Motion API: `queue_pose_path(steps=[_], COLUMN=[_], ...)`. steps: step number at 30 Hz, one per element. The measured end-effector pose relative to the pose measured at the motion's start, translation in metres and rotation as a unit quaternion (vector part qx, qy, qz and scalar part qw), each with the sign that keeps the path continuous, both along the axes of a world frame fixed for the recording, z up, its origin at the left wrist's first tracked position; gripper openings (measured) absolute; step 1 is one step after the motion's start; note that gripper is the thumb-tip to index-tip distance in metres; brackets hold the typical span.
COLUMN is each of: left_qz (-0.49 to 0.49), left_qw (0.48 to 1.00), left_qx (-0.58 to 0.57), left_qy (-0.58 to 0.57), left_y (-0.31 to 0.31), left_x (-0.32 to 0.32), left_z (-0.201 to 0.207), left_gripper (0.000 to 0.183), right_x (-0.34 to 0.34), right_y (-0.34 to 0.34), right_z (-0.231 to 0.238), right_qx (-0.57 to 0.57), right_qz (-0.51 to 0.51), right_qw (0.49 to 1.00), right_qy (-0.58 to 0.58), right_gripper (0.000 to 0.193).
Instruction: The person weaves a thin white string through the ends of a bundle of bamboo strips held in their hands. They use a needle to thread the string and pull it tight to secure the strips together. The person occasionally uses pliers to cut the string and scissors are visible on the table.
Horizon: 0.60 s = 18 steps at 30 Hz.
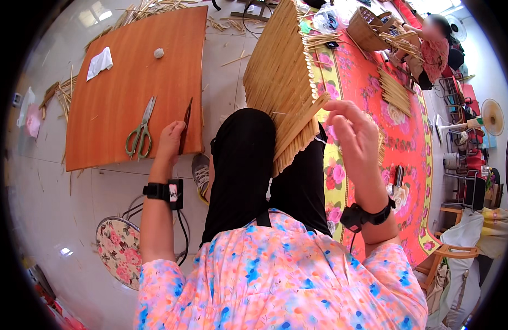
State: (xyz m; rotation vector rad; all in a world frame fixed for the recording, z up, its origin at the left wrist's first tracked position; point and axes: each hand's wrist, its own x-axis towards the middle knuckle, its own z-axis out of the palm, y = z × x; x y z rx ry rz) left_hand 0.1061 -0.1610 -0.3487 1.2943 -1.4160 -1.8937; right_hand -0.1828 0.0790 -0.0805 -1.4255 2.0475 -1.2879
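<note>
Across my knees rests a stiff mat of straw-coloured stalks [278, 60], laid side by side, its cut ends forming a jagged right edge. Several stalks at its near end [298, 140] lie at a slant, with a bit of white thread beside them. At their upper right tip is my right hand [355, 129], fingers curled in a pinch; whatever they hold is too small to tell. My left hand [170, 140] is closed at the near right edge of the wooden table, against a slim dark pointed tool [187, 118]. Green-handled scissors [138, 137] lie left of that hand.
The wooden table [133, 60] also bears a white cloth [100, 63] and a small pale lump [158, 53]. A floral stool [119, 247] stands lower left. On the right, a red floral cloth [399, 220] holds stalk bundles [394, 93]; beyond sits another person [432, 52] by a basket [369, 27].
</note>
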Motion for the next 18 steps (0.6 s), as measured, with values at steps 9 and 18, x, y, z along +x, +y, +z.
queue_pose_path(steps=[9,18], left_qz=[-0.074,-0.157], left_qw=[0.971,0.927], left_qx=[0.062,-0.291], left_qy=[0.22,0.179], left_y=[0.116,0.166], left_x=[-0.059,-0.109], left_z=[0.135,0.169], left_gripper=[0.019,0.029], right_x=[0.031,0.019], right_y=[-0.018,-0.014], right_z=[0.002,0.003], right_qx=[0.059,0.056], right_qz=[-0.096,-0.112], right_qw=[0.976,0.961], right_qy=[0.185,0.246], right_gripper=[0.025,0.025])
